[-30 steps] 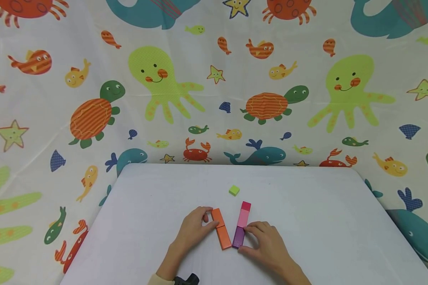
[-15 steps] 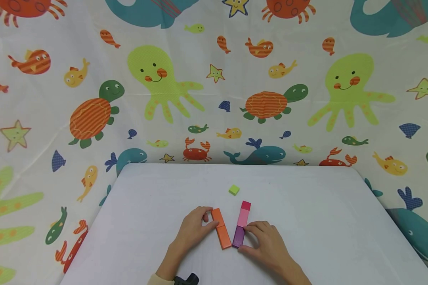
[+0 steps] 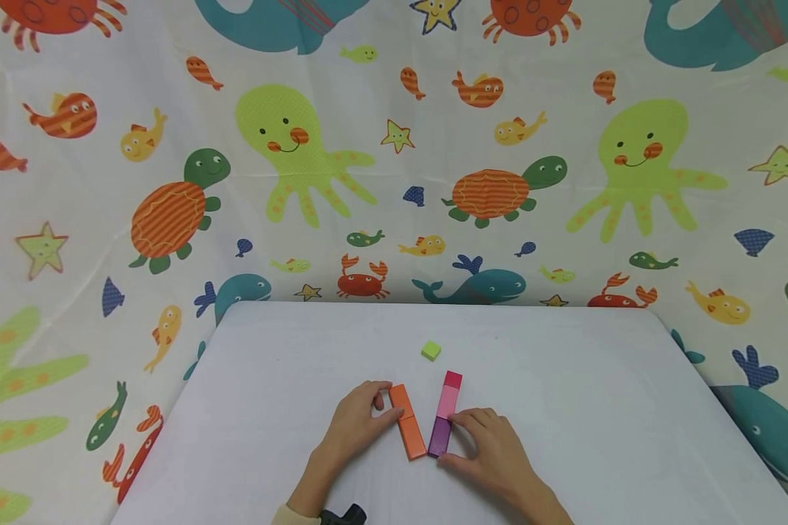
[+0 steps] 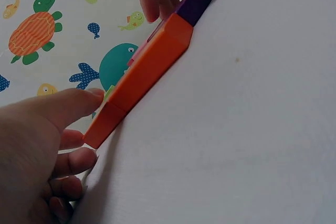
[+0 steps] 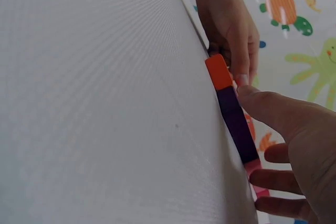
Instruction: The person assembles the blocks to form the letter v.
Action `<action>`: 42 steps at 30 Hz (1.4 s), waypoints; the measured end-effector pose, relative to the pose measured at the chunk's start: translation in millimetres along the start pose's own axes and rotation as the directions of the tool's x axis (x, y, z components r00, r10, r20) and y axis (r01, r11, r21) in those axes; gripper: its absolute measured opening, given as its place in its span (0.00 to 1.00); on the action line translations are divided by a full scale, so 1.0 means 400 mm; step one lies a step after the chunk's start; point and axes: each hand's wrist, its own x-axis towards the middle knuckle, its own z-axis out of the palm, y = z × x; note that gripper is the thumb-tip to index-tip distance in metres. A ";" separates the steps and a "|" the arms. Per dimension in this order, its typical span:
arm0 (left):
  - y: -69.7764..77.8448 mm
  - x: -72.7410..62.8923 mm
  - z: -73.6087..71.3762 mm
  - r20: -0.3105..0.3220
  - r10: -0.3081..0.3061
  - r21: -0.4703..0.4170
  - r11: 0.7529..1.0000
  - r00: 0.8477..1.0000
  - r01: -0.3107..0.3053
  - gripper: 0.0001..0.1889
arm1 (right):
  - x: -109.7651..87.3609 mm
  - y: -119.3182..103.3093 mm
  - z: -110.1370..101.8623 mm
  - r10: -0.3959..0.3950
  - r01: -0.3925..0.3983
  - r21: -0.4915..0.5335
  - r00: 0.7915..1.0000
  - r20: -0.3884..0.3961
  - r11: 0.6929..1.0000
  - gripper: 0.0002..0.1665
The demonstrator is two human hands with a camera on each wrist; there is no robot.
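In the head view, two orange blocks lie end to end in a slanted row. My left hand (image 3: pixel 361 415) pinches the farther orange block (image 3: pixel 401 401), index finger at its far end and thumb near the joint with the nearer orange block (image 3: pixel 413 439). To the right runs a second row: a purple block (image 3: pixel 440 437), a pink block (image 3: pixel 447 401) and a crimson block (image 3: pixel 453 379). My right hand (image 3: pixel 489 445) holds the purple block by thumb and index finger. The two rows converge at their near ends, forming a narrow V.
Beyond the V, a small lime green block (image 3: pixel 431 351) sits alone on the white table (image 3: pixel 565 364). A cloth with sea animals (image 3: pixel 394 175) hangs behind the table's far edge. A black device (image 3: pixel 344 515) shows by the left sleeve.
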 end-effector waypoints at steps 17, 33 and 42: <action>-0.003 0.023 -0.013 0.063 -0.040 -0.035 0.998 0.997 0.043 0.26 | -0.006 0.006 0.002 -0.046 0.046 0.000 0.998 -0.033 0.999 0.31; 0.002 0.067 -0.024 0.089 -0.004 -0.025 1.000 0.996 0.006 0.25 | -0.004 0.002 0.001 -0.033 0.032 -0.017 0.999 -0.010 0.999 0.31; 0.011 0.094 -0.024 0.109 -0.028 -0.006 1.000 0.994 0.029 0.25 | -0.002 -0.006 -0.008 0.003 -0.003 -0.002 0.999 0.039 1.000 0.31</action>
